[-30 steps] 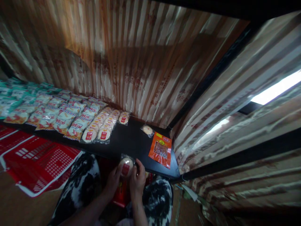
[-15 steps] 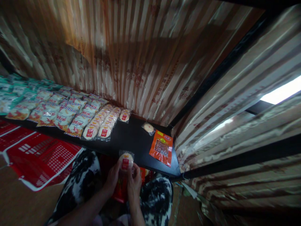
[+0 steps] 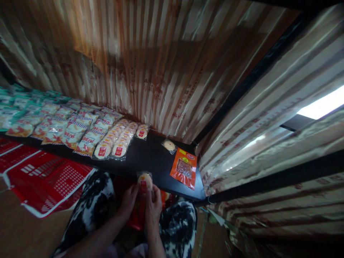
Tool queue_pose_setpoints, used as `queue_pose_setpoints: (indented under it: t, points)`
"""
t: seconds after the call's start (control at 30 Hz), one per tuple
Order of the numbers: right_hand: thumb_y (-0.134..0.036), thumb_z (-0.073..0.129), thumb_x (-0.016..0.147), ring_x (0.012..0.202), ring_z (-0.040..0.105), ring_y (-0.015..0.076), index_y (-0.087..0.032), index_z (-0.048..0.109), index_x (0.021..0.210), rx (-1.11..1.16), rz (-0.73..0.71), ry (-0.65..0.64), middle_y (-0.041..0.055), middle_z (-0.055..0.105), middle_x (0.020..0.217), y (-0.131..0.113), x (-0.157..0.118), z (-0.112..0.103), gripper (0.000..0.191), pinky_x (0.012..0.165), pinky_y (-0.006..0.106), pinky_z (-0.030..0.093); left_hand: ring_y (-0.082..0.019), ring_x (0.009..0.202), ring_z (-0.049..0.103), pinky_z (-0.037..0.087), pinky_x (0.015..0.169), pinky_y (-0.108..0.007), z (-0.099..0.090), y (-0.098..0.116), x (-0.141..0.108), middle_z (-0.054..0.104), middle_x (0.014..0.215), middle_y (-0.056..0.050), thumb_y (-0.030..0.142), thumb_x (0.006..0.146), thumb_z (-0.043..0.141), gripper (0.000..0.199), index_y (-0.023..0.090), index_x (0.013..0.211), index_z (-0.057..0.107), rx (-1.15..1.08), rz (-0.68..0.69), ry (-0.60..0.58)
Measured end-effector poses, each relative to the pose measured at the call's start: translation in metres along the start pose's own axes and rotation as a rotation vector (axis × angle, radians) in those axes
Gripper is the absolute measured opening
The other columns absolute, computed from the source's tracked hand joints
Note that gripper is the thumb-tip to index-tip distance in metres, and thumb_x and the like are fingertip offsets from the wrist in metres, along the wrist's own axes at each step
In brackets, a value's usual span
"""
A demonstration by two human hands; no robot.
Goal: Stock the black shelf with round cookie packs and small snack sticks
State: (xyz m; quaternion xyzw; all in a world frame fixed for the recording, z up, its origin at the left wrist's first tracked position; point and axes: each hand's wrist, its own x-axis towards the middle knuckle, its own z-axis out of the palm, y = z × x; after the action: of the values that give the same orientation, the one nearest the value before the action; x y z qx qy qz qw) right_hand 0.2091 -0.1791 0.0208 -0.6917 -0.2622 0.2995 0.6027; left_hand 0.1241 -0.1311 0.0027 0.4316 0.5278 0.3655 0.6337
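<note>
Between my hands, at the front edge of a black shelf [image 3: 150,159], is a round white cracker in a clear wrapper with a red label [image 3: 145,182]. My left hand [image 3: 130,200] pinches its left side, and my right hand [image 3: 154,200] grips its right side. Two rows of the same wrapped crackers [image 3: 118,148] overlap on the shelf ahead and to the left. One more wrapped cracker [image 3: 142,132] lies behind them by the back edge. Farther right are a plain-faced wrapped cracker [image 3: 170,145] and an orange packet [image 3: 184,168].
White and red snack bags [image 3: 87,141] and green bags [image 3: 10,114] fill the shelf's left part. A red basket [image 3: 48,179] stands below at left. Red packaging [image 3: 137,216] sits below my hands, between my knees. Corrugated sheeting [image 3: 150,71] rises behind, with a dark frame at right.
The held cracker has turned slightly, its label now facing a little differently. Both hands stay on it in nearly the same place. Nothing on the shelf has moved.
</note>
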Motion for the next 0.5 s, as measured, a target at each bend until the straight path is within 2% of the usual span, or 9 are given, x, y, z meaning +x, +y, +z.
queue_pose_setpoints:
  t: [0.1, 0.2, 0.37, 0.5]
  points:
    - [-0.049, 0.056, 0.073, 0.076, 0.064, 0.0174, -0.016, 0.060, 0.092, 0.001, -0.072, -0.028, 0.0054, 0.068, 0.085, 0.002, -0.002, 0.002, 0.037, 0.065, 0.024, 0.049, -0.024, 0.080, 0.063, 0.045, 0.077, -0.033, -0.001, -0.002, 0.002, 0.067, 0.080, -0.009, 0.062, 0.060, 0.056, 0.050, 0.015, 0.079, 0.058, 0.055, 0.017, 0.047]
    - [-0.047, 0.055, 0.075, 0.076, 0.064, 0.0172, -0.016, 0.060, 0.094, -0.042, -0.147, 0.000, 0.0062, 0.068, 0.087, 0.007, -0.005, 0.007, 0.036, 0.066, 0.025, 0.050, -0.023, 0.076, 0.063, 0.046, 0.074, -0.032, -0.002, -0.003, 0.003, 0.066, 0.078, -0.008, 0.059, 0.060, 0.057, 0.047, 0.017, 0.080, 0.055, 0.054, 0.038, 0.091]
    - [-0.039, 0.052, 0.079, 0.092, 0.063, 0.0193, -0.017, 0.059, 0.105, -0.171, -0.338, 0.005, 0.0086, 0.066, 0.102, 0.017, -0.011, 0.012, 0.034, 0.078, 0.029, 0.050, -0.021, 0.074, 0.061, 0.046, 0.075, -0.031, -0.003, -0.001, 0.003, 0.065, 0.074, -0.004, 0.048, 0.064, 0.055, 0.030, 0.019, 0.072, 0.056, -0.017, 0.095, 0.031]
    - [-0.027, 0.053, 0.080, 0.102, 0.058, 0.0210, -0.017, 0.058, 0.106, -0.316, -0.556, -0.013, 0.0112, 0.063, 0.110, 0.020, -0.013, 0.011, 0.028, 0.087, 0.036, 0.048, -0.022, 0.082, 0.061, 0.044, 0.085, -0.034, -0.006, -0.002, 0.010, 0.067, 0.074, -0.004, 0.032, 0.061, 0.055, 0.015, 0.019, 0.067, 0.060, -0.114, 0.087, 0.039]
